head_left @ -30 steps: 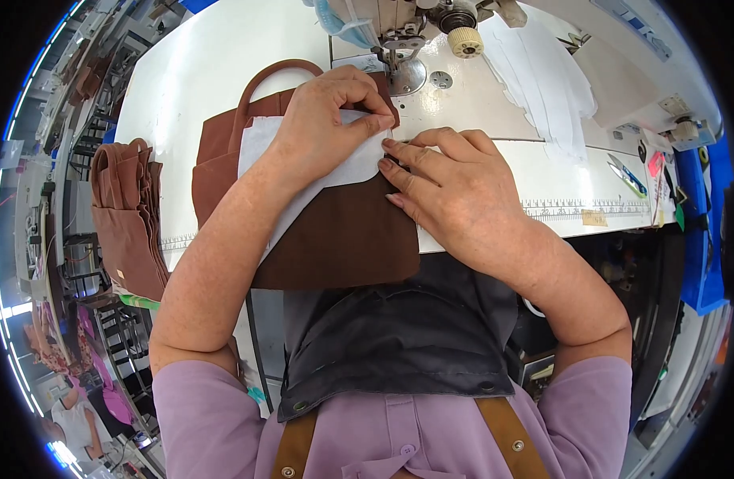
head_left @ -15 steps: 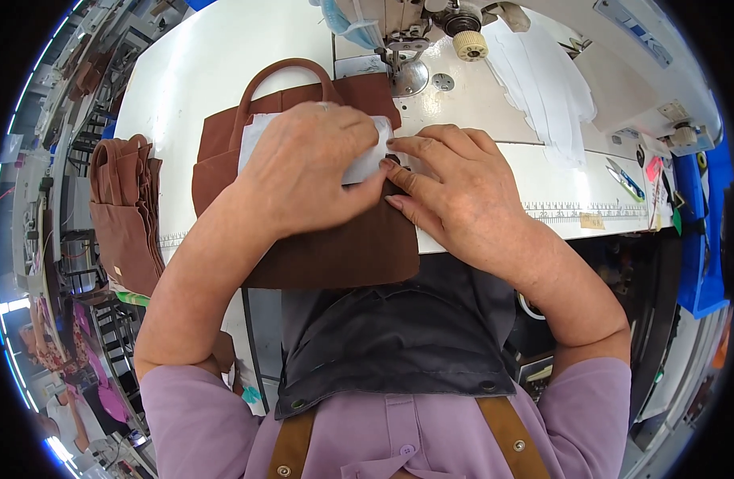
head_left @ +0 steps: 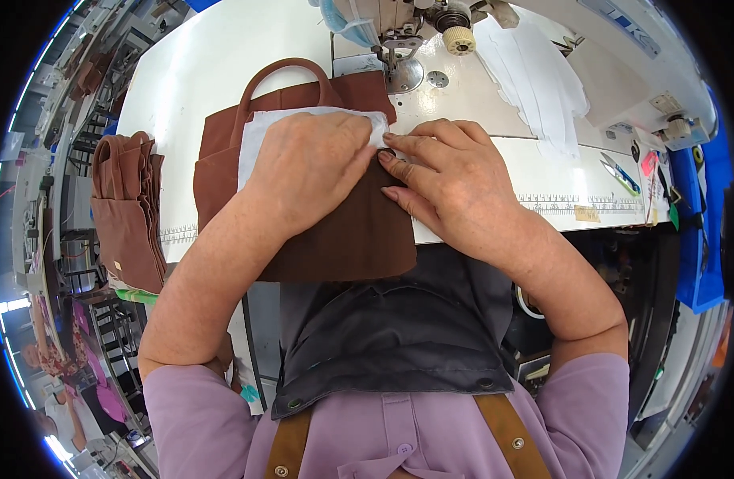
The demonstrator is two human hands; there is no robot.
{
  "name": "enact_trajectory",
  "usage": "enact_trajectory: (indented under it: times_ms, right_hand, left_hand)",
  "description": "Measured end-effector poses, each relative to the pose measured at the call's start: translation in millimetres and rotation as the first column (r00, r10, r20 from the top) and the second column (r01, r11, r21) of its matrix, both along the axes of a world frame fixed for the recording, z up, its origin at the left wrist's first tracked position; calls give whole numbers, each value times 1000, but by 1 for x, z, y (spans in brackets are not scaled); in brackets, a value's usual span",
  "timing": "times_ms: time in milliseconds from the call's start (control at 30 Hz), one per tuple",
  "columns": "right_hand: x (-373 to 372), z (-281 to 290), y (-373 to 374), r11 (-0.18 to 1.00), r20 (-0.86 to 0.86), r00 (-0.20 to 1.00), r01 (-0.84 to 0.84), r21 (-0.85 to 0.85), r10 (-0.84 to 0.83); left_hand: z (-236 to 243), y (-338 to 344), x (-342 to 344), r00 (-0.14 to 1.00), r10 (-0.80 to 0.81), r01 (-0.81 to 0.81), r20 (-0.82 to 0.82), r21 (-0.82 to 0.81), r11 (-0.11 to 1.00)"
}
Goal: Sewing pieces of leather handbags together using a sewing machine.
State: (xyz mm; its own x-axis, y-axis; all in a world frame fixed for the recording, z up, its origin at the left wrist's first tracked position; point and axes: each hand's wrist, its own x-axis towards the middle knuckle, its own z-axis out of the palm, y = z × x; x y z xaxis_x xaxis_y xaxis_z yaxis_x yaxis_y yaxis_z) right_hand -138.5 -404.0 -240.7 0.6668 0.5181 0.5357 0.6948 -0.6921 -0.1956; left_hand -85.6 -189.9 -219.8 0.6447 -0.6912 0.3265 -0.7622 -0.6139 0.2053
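A brown bag panel (head_left: 347,247) with a looped handle (head_left: 283,65) lies on the sewing table in front of me. Over its upper part is spread a white sheet of thin lining (head_left: 255,148). My left hand (head_left: 311,164) is closed on the right part of this lining, fingertips curled together and partly hidden. From the right, my right hand (head_left: 459,180) grips the panel's edge beside a small dark round piece (head_left: 388,152) at the lining's corner. Its index and middle fingertips press there; the thumb lies lower on the brown material.
A sewing machine's needle and presser foot (head_left: 395,60) stand just beyond the panel. White cut sheets (head_left: 534,84) lie at the right, near thread snips (head_left: 620,174) and a blue bin (head_left: 694,263). Folded brown bag pieces (head_left: 128,215) are stacked at the left. A ruler tape (head_left: 550,205) runs along the front edge.
My left hand has drawn its fingers in and turned slightly, uncovering more of the lining's top edge. My right fingertips have shifted slightly up and left at the corner.
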Motion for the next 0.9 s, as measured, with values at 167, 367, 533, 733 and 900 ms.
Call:
enact_trajectory:
  times_ms: [167,367,533,733,900]
  right_hand:
    - [0,1,1,1000,-7,1000,-6,3,6]
    - [0,0,0,1000,-5,1000,-4,-4,4]
    - [1,2,0,1000,-11,1000,-6,-18,6]
    - [8,7,-4,997,3,1000,-1,-74,2]
    - [44,14,-22,992,-85,990,-114,-52,110]
  left_hand:
    - [-11,-6,4,989,133,-143,-64,-177,974]
    - [-18,-1,9,998,0,-15,-57,-273,962]
    - [-18,6,13,999,-29,22,-38,-177,984]
    - [-24,-1,12,994,13,-40,-106,-248,968]
    - [-25,-10,31,992,27,-63,-126,-291,955]
